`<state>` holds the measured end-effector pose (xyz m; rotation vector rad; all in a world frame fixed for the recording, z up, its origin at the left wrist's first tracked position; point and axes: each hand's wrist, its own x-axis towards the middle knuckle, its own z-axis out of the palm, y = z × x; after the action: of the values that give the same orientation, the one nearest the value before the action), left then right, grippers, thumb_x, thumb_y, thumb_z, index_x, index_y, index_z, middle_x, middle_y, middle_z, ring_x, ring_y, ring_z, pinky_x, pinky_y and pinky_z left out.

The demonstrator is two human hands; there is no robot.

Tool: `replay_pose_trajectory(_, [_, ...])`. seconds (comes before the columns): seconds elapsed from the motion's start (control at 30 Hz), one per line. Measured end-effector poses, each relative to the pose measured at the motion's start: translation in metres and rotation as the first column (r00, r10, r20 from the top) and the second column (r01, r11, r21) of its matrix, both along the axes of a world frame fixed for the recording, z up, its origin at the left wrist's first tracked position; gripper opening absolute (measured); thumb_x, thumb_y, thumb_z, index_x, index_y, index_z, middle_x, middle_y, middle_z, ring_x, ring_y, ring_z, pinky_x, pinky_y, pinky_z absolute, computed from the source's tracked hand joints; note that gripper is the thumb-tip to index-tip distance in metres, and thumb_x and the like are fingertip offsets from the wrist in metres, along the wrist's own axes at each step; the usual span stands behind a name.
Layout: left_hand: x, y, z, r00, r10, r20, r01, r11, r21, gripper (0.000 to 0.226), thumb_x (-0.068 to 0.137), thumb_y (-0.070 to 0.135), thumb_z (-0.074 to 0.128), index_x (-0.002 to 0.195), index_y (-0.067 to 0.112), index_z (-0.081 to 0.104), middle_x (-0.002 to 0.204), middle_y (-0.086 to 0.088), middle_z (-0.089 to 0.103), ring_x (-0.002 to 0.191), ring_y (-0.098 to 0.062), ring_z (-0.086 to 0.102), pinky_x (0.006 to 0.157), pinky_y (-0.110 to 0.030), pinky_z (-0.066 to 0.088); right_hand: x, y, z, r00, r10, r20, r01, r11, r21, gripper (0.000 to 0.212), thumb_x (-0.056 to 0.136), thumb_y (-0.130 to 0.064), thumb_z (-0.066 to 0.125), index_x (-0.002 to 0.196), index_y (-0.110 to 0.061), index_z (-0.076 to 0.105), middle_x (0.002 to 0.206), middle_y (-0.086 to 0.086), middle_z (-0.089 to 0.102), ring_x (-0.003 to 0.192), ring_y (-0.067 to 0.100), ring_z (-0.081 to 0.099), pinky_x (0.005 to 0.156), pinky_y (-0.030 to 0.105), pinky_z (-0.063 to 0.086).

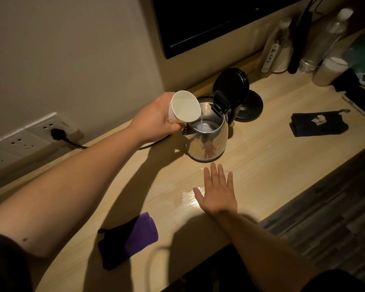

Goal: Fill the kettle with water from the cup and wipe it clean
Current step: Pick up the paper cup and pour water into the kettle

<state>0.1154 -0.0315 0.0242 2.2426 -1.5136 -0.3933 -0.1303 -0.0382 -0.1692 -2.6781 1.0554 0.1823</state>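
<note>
A steel kettle (207, 142) stands on the wooden desk (272, 157) with its black lid (230, 86) flipped up. My left hand (154, 119) grips a white paper cup (183, 107), tilted over the kettle's mouth; a thin stream of water runs from the cup's rim into the kettle. My right hand (218, 190) lies flat on the desk in front of the kettle, fingers spread, holding nothing. A purple cloth (131, 239) lies folded near the desk's front edge. Beside my right hand is a wet patch (188, 197).
The kettle's black base (250, 105) sits behind it, its cord running to a plug in the wall sockets (57, 133). A black cloth (318, 123) lies at the right. Bottles and containers (282, 49) crowd the back right corner under a dark screen (209, 22).
</note>
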Motion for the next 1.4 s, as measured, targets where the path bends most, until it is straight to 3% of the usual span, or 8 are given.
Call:
replay_pose_trajectory(0.27, [-0.0011, -0.0011, 0.0038, 1.0, -0.016, 0.017, 0.016, 1.0, 0.008, 0.077, 0.076, 0.033, 0.077, 0.141, 0.025, 0.036, 0.139, 0.0, 0.045, 0.117, -0.021, 0.05, 0.089, -0.036, 0.047, -0.0001, -0.0013, 0.0051, 0.999, 0.017, -0.051, -0.016, 1.0, 0.01, 0.084, 0.09, -0.067, 0.006, 0.156, -0.014, 0.008, 0.165, 0.013, 0.0, 0.151, 0.033, -0.008, 0.119, 0.056, -0.009])
replay_pose_trajectory(0.53, [-0.001, -0.0019, 0.0052, 0.999, -0.032, 0.024, 0.032, 0.999, 0.014, 0.076, 0.076, 0.033, 0.076, 0.14, 0.026, 0.036, 0.139, 0.0, 0.046, 0.117, -0.021, 0.05, 0.089, -0.036, 0.046, 0.0003, -0.0001, 0.0008, 1.0, 0.001, -0.019, -0.001, 1.0, -0.004, 0.083, 0.092, -0.066, 0.013, 0.154, -0.011, 0.024, 0.163, 0.015, 0.015, 0.151, 0.035, 0.006, 0.12, 0.058, 0.002])
replay_pose_trajectory(0.77, [-0.0009, -0.0029, 0.0058, 0.999, -0.037, 0.02, 0.037, 0.999, 0.017, 0.076, 0.076, 0.032, 0.076, 0.141, 0.025, 0.038, 0.139, 0.0, 0.047, 0.118, -0.022, 0.05, 0.092, -0.038, 0.046, -0.001, -0.0005, 0.0037, 1.0, 0.01, -0.017, -0.01, 1.0, -0.002, 0.084, 0.091, -0.066, 0.01, 0.156, -0.013, 0.015, 0.164, 0.014, 0.005, 0.151, 0.033, -0.004, 0.119, 0.056, -0.007])
replay_pose_trajectory(1.03, [-0.0004, -0.005, 0.008, 0.997, -0.055, 0.053, 0.053, 0.998, 0.04, 0.075, 0.075, 0.032, 0.076, 0.139, 0.025, 0.038, 0.136, -0.001, 0.048, 0.116, -0.021, 0.05, 0.091, -0.041, 0.048, -0.0004, 0.0013, 0.0024, 1.0, -0.002, 0.014, 0.002, 0.999, -0.038, 0.081, 0.092, -0.064, 0.021, 0.152, -0.01, 0.03, 0.161, 0.016, 0.02, 0.151, 0.035, 0.01, 0.119, 0.056, -0.001])
replay_pose_trajectory(1.4, [0.0006, -0.0054, 0.0099, 0.994, -0.072, 0.077, 0.068, 0.996, 0.053, 0.075, 0.075, 0.033, 0.077, 0.139, 0.024, 0.038, 0.135, -0.001, 0.049, 0.115, -0.021, 0.051, 0.088, -0.036, 0.047, -0.0022, 0.0014, 0.0019, 1.0, 0.013, 0.015, -0.012, 0.999, -0.032, 0.081, 0.093, -0.065, 0.015, 0.154, -0.012, 0.022, 0.163, 0.015, 0.012, 0.151, 0.034, 0.002, 0.12, 0.057, -0.001])
